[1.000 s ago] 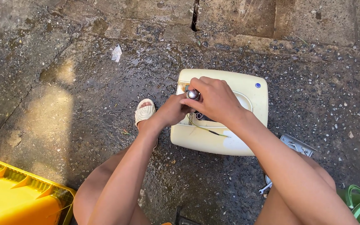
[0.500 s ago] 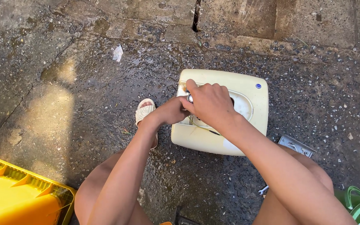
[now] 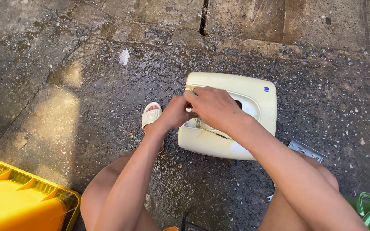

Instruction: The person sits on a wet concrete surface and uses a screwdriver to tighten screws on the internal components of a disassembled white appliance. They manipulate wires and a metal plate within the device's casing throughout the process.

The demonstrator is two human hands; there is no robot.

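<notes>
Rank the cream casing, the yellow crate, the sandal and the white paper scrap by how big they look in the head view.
1. Cream casing, largest.
2. Yellow crate; it is cut off by the frame edge and sits nearer the camera, so its place against the casing is unsure.
3. Sandal.
4. White paper scrap, smallest.

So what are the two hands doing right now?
Left hand: curled against the cream box, grip hidden.
Right hand: closed on something small there, hidden.

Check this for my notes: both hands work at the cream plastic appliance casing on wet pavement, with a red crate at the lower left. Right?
Not quite: the crate at the lower left is yellow, not red, as the head view shows. Both the left hand and right hand do work at the cream plastic appliance casing on wet pavement.
</notes>
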